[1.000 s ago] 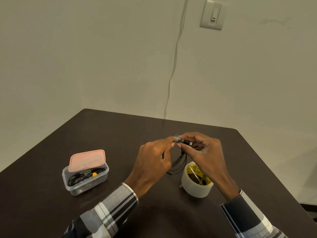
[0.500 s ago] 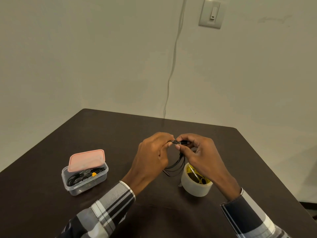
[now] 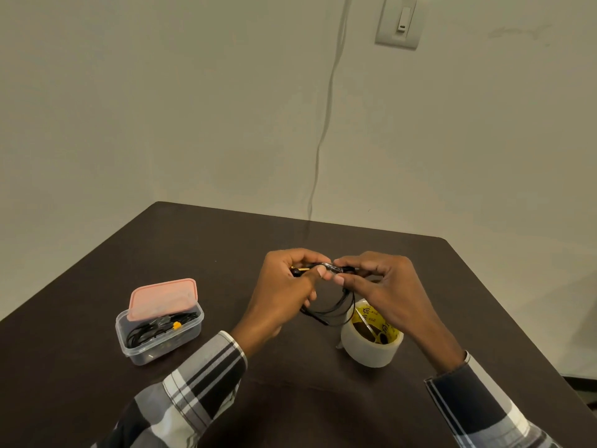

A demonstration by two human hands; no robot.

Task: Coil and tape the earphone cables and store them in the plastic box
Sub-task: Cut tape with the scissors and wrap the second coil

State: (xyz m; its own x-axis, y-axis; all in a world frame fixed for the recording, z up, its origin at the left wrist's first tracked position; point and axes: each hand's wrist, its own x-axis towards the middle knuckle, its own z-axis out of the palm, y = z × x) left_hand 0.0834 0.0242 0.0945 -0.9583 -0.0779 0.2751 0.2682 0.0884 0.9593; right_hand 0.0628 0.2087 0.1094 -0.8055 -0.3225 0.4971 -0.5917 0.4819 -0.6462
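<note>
we see both hands raised over the table [image 3: 193, 240], meeting at the middle. left hand [image 3: 284, 292] has fingers curled, thumb and forefinger pinching the coil [image 3: 329, 313] at its top; a plug tip pokes out by its knuckles. right hand [image 3: 384, 292] is curled too, pinching the same spot from the other side, where a shiny strip of tape [image 3: 332, 267] wraps the strands. the black loops hang below the two hands, clear of the table as far as we can tell.

box [image 3: 161, 334] sits well to the left on the table, pink lid [image 3: 163, 299] tilted across its back edge, dark cables [image 3: 155, 328] with an orange bit inside. tape roll [image 3: 371, 345] stands just under the right wrist, something thin and metallic leaning inside its core; we cannot tell what. wall switch [image 3: 400, 22] above, a thin cord [image 3: 326, 118] running down the wall.
</note>
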